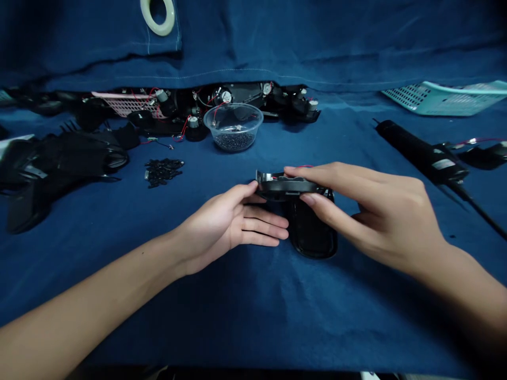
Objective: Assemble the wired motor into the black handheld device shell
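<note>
The right hand (376, 211) pinches a flat black plastic housing piece (283, 186) between thumb and closed fingers, apparently lifting it clear of a rounded black plastic shell (312, 235) on the blue cloth (158, 316). A thin red wire (304, 166) shows at its edge. The left hand (222, 227) is open, fingers spread, its thumb tip by the piece's end, seemingly steadying it. A clear plastic bowl of small black parts (233, 138) sits farther off.

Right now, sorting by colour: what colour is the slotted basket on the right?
The slotted basket is pale teal, shown best in the head view.
</note>
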`<state>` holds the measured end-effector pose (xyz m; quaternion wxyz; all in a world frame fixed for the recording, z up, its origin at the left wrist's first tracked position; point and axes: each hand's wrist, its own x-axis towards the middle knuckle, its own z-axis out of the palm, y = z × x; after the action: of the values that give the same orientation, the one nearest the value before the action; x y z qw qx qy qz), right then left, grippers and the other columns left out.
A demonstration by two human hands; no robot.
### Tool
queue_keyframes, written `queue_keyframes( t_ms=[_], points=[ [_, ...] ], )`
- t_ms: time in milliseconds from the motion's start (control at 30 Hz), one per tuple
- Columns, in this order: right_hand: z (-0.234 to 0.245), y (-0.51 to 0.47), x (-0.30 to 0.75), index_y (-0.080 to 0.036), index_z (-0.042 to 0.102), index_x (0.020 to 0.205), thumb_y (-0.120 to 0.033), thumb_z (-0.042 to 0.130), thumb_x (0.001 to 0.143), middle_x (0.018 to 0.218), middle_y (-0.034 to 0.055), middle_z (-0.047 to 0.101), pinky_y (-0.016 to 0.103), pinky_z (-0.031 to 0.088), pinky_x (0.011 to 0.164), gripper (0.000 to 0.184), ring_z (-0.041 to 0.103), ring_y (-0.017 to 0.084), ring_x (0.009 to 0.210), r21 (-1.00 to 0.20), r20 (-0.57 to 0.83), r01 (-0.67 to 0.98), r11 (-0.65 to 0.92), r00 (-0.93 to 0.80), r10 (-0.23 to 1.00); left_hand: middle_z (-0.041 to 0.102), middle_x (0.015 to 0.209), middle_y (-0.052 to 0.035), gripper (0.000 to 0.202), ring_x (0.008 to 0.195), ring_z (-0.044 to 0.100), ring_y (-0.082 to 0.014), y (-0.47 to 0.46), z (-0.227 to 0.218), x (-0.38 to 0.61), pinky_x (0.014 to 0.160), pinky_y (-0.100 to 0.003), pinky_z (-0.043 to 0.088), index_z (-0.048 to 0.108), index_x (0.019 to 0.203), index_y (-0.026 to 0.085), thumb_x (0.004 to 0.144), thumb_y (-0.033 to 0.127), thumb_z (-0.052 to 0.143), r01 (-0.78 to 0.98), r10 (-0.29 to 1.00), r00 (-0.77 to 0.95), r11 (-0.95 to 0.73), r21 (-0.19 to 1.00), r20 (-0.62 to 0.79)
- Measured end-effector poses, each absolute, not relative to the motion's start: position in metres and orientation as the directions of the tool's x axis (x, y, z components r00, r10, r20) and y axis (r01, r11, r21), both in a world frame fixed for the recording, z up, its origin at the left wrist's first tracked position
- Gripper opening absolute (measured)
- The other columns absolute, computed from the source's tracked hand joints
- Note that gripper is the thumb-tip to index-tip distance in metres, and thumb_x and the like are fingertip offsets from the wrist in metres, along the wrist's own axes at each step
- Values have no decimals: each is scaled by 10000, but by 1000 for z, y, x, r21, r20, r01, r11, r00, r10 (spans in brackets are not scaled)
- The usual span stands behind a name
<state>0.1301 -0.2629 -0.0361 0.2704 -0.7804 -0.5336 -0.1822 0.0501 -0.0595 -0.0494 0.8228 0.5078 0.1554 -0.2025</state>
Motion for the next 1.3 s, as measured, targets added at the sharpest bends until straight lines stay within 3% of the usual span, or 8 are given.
queue_keyframes(
  t_ms=[167, 300, 533, 733, 933, 1167, 1300],
  points=[
    [-36, -263, 130, -196, 667, 1229, -226, 585, 945, 1207, 33, 730, 251, 565, 847, 297, 731, 163, 950, -260, 578, 908, -328, 418, 701, 728, 1016, -237, 479, 883, 738, -271, -62, -48, 52, 901, -445, 564, 532, 1187, 67, 954, 476, 438, 513, -159, 855, 396, 762, -493],
    [-36, -264, 130, -190, 678, 1210, -237, 606, 940, 1187, 23, 739, 231, 553, 862, 283, 726, 154, 981, -302, 575, 888, -346, 459, 677, 729, 1004, -235, 473, 874, 737, -270, -61, -46, 52, 903, -451, 565, 535, 1173, 70, 949, 478, 453, 525, -159, 848, 383, 760, -506],
    [-34, -264, 130, -312, 661, 1204, -249, 570, 956, 1172, -39, 737, 279, 560, 806, 271, 725, 186, 973, -336, 534, 863, -378, 505, 678, 732, 947, -204, 445, 857, 730, -264, -60, -47, 51, 915, -461, 552, 559, 1128, 81, 937, 473, 471, 530, -168, 845, 397, 750, -508],
    [-27, -265, 128, -257, 690, 1162, -262, 610, 920, 1097, -3, 759, 255, 539, 688, 255, 719, 157, 821, -354, 528, 867, -352, 496, 689, 729, 998, -210, 435, 875, 726, -263, -59, -47, 52, 889, -438, 560, 581, 1121, 78, 913, 453, 503, 496, -174, 866, 417, 762, -469],
    [-26, -268, 128, -211, 681, 1156, -234, 616, 905, 1128, 7, 748, 239, 520, 736, 260, 710, 142, 918, -370, 537, 882, -294, 461, 707, 728, 1009, -199, 442, 896, 720, -262, -58, -49, 53, 900, -435, 557, 615, 1129, 78, 910, 445, 505, 490, -192, 871, 400, 775, -451],
    [-26, -266, 127, -317, 660, 1162, -245, 566, 921, 1161, -31, 731, 301, 566, 762, 269, 715, 189, 951, -347, 507, 875, -339, 479, 717, 728, 995, -193, 427, 884, 716, -258, -57, -49, 53, 904, -445, 547, 633, 1154, 83, 923, 394, 452, 480, -210, 877, 400, 781, -432],
    [-26, -266, 127, -299, 658, 1164, -223, 584, 911, 1153, -18, 734, 294, 557, 796, 275, 707, 189, 996, -367, 513, 877, -311, 470, 719, 730, 991, -190, 422, 881, 716, -258, -56, -50, 53, 895, -439, 552, 637, 1156, 87, 916, 382, 454, 479, -208, 878, 402, 780, -432]
  ],
)
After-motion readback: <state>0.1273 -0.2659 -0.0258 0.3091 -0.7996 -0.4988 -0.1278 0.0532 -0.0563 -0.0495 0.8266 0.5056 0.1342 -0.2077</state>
